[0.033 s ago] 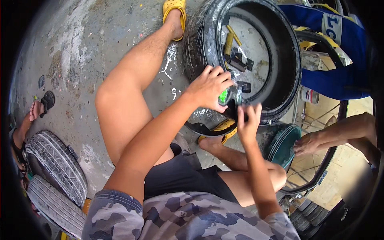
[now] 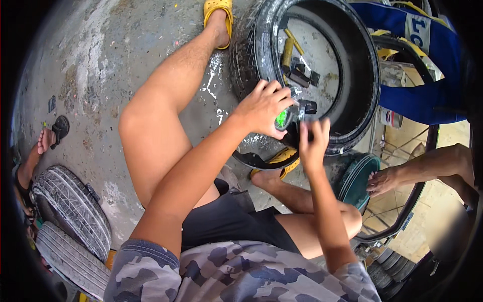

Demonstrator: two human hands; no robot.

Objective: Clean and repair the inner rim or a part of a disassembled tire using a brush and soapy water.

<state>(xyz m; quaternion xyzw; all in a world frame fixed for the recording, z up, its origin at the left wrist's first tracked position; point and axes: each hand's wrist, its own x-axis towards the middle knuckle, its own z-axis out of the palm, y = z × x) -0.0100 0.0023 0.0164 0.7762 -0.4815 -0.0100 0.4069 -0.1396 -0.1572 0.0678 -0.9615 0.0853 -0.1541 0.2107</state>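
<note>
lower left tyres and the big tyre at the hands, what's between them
In the head view, the person's bent left leg lies between the lower left tyres and the big tyre, with grey floor on either side.

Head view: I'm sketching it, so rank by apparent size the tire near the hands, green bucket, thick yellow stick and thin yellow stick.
1. Tire
2. Green bucket
3. Thick yellow stick
4. Thin yellow stick

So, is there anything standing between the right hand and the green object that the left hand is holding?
Only a dark shape shows in the gap, too unclear to name or to say whether it blocks. The left hand grips the green object from the left; nothing else visible separates it from the right hand.
</note>
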